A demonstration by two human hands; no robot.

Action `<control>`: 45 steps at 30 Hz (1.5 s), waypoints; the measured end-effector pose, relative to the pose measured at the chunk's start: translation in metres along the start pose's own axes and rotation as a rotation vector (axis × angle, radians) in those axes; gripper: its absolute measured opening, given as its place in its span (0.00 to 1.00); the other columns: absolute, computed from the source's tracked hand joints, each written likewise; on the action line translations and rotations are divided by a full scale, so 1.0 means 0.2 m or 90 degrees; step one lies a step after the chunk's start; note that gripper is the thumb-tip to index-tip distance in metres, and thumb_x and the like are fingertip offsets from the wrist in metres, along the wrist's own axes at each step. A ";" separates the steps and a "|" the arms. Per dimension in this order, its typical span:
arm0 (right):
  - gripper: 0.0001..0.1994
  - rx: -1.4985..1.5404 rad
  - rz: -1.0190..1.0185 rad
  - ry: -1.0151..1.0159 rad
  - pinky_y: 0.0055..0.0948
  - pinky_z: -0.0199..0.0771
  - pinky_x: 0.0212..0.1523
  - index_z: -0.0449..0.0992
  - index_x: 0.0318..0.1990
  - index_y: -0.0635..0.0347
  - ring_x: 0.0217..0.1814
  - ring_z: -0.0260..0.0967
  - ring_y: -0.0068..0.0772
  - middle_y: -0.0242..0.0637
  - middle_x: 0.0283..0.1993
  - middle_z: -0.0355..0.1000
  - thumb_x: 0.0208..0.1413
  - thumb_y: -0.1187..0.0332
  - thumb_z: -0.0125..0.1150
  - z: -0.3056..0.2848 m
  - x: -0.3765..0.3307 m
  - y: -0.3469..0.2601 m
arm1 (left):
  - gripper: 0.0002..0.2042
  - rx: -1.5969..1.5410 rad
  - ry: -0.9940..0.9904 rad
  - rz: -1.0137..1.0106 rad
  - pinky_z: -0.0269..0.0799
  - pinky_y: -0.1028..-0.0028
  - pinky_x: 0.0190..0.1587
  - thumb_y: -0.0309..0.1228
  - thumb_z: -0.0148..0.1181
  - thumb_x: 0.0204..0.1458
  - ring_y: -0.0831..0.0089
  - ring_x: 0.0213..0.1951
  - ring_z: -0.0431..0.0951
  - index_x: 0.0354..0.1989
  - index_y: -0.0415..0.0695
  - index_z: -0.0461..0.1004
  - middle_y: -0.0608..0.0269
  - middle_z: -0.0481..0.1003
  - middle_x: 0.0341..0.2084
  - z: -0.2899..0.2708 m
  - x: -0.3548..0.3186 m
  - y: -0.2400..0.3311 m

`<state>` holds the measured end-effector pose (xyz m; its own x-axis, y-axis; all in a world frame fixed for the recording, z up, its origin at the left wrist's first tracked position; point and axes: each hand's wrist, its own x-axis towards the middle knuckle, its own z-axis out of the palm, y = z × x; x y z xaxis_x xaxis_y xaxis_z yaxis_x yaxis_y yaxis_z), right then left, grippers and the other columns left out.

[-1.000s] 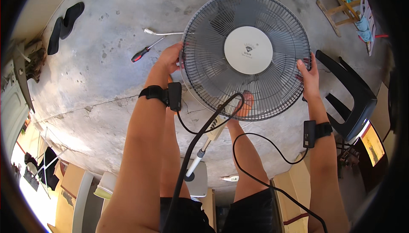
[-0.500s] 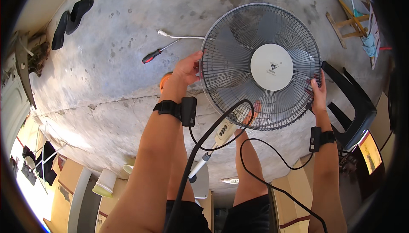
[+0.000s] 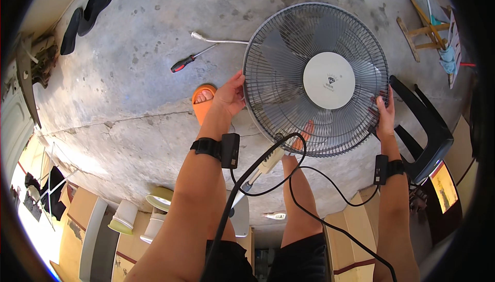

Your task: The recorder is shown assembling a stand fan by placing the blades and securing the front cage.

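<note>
I hold a grey wire-grille fan head [image 3: 289,91] with a round white centre cap [image 3: 328,79] face up over the concrete floor. My left hand [image 3: 230,95] grips the grille's left rim. On the opposite side my right hand [image 3: 385,113] grips the right rim. Grey blades show through the wires. The fan's white stem [image 3: 263,168] and a black cable [image 3: 268,179] hang below it between my legs. Both wrists carry black bands.
A red-handled screwdriver [image 3: 191,60] and a white cord [image 3: 216,39] lie on the floor to the left. A black plastic chair [image 3: 428,127] stands at right, a wooden frame [image 3: 420,24] at upper right, black sandals [image 3: 85,16] upper left. Cardboard boxes line the lower edge.
The fan head has shifted rightward and slightly down in view, with both hands still on its rim. An orange sandal on one foot now shows left of the fan.
</note>
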<state>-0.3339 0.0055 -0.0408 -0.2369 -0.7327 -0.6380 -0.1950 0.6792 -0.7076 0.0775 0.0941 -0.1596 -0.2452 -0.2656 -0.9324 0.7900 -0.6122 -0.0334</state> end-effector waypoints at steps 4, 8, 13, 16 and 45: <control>0.32 -0.031 -0.007 -0.024 0.29 0.59 0.59 0.49 0.66 0.55 0.60 0.56 0.32 0.39 0.62 0.54 0.56 0.64 0.55 -0.02 0.02 0.04 | 0.19 -0.012 0.044 0.002 0.67 0.68 0.44 0.32 0.50 0.57 0.75 0.41 0.68 0.58 0.56 0.64 0.70 0.71 0.40 0.03 -0.02 -0.03; 0.34 -0.011 -0.002 0.002 0.26 0.62 0.54 0.49 0.66 0.57 0.57 0.58 0.29 0.38 0.60 0.57 0.53 0.67 0.58 0.00 0.00 -0.02 | 0.19 -0.008 0.059 0.037 0.67 0.68 0.44 0.30 0.45 0.59 0.75 0.42 0.68 0.59 0.54 0.63 0.69 0.71 0.42 0.08 -0.09 -0.05; 0.33 -0.057 0.011 0.002 0.29 0.61 0.57 0.48 0.66 0.57 0.59 0.58 0.32 0.40 0.61 0.56 0.55 0.65 0.56 0.03 0.00 -0.02 | 0.19 -0.034 0.115 0.099 0.69 0.70 0.44 0.29 0.43 0.59 0.76 0.42 0.72 0.60 0.53 0.61 0.70 0.73 0.42 0.06 -0.08 -0.16; 0.33 -0.036 0.016 0.008 0.30 0.62 0.57 0.48 0.66 0.56 0.59 0.58 0.31 0.39 0.60 0.57 0.55 0.65 0.57 0.01 0.00 -0.01 | 0.19 -0.031 0.085 0.144 0.69 0.71 0.45 0.29 0.39 0.60 0.77 0.43 0.71 0.60 0.52 0.60 0.70 0.72 0.43 0.10 -0.09 -0.21; 0.50 -0.101 -0.127 0.060 0.25 0.70 0.45 0.50 0.63 0.72 0.46 0.65 0.31 0.48 0.52 0.60 0.37 0.56 0.73 0.02 0.03 0.09 | 0.38 0.228 0.099 0.182 0.64 0.60 0.41 0.47 0.52 0.55 0.62 0.48 0.63 0.67 0.68 0.33 0.66 0.52 0.60 0.27 -0.30 -0.34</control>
<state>-0.3359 0.0135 -0.0587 -0.2650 -0.8508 -0.4538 -0.3913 0.5250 -0.7558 0.0081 0.1111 -0.0826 0.0627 -0.3626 -0.9298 0.5632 -0.7563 0.3329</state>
